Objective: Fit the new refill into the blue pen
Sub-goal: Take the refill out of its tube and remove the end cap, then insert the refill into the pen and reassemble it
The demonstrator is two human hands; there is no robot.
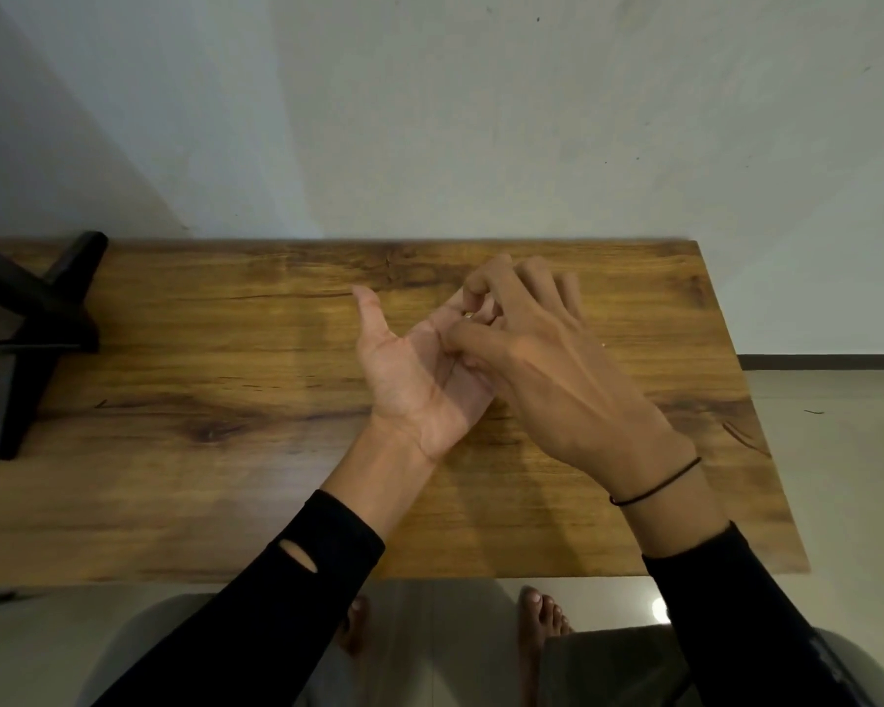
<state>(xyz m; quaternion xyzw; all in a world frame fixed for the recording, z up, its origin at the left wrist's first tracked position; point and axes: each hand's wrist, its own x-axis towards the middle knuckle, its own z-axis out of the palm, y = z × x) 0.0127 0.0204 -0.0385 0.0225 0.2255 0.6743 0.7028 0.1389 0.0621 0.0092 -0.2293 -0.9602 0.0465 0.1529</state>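
Note:
My left hand is held palm up above the wooden table, thumb stretched out; its fingers are hidden under my right hand. My right hand lies across those fingers, back upward. Its thumb and forefinger pinch together around a small brass-coloured piece, of which only a glint shows. I cannot see a blue pen body or a refill; they may be covered by the hands.
A black cross-shaped stand sits at the table's left end. The table's back edge meets a pale wall. The table's right edge drops to a tiled floor. My bare feet show below the front edge.

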